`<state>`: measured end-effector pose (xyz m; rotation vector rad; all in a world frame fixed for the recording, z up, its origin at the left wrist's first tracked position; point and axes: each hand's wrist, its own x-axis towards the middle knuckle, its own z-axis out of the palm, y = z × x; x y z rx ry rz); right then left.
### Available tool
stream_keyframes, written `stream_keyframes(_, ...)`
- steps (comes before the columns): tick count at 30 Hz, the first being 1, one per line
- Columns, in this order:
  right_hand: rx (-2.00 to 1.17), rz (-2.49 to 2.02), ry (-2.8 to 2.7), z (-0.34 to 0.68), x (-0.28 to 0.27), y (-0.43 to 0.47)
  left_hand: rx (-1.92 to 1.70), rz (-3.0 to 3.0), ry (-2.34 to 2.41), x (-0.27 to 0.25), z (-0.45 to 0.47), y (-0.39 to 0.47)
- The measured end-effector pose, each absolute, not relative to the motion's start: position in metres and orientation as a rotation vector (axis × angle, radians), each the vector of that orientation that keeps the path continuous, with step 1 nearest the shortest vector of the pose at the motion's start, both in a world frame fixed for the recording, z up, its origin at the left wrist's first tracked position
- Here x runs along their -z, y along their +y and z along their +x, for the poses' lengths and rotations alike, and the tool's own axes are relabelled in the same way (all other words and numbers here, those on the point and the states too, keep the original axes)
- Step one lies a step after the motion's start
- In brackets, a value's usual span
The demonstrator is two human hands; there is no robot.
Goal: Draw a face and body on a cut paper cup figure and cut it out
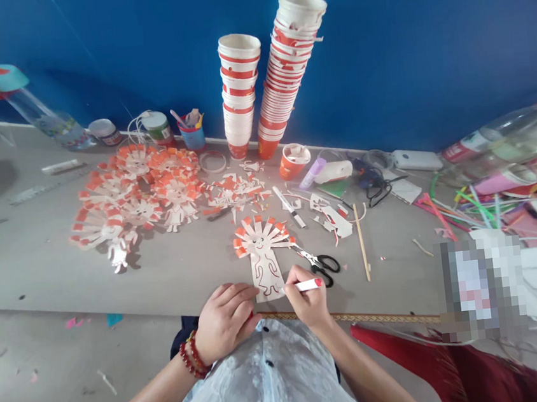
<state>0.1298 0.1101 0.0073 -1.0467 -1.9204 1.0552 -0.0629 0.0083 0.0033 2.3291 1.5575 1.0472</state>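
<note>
The paper doll (266, 268) looks matt, the marker (308, 284) smooth plastic.

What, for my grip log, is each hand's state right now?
Left hand: by the left edge of the drawn-on paper strip; underside hidden, so grip cannot be told.
Right hand: closed, holding a white pen with a red end.

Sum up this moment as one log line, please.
right hand: holds red-ended pen at paper figure | left hand: at figure's lower left edge | scissors: right of figure
</note>
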Motion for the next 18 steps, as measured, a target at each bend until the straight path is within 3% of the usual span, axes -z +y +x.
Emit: stream_keyframes(18, -0.985, -1.101, -1.899, 0.1309, -0.0057, 0.1096, -1.035, 2.34, 1.558, -0.0027, -0.0631, 0.0082)
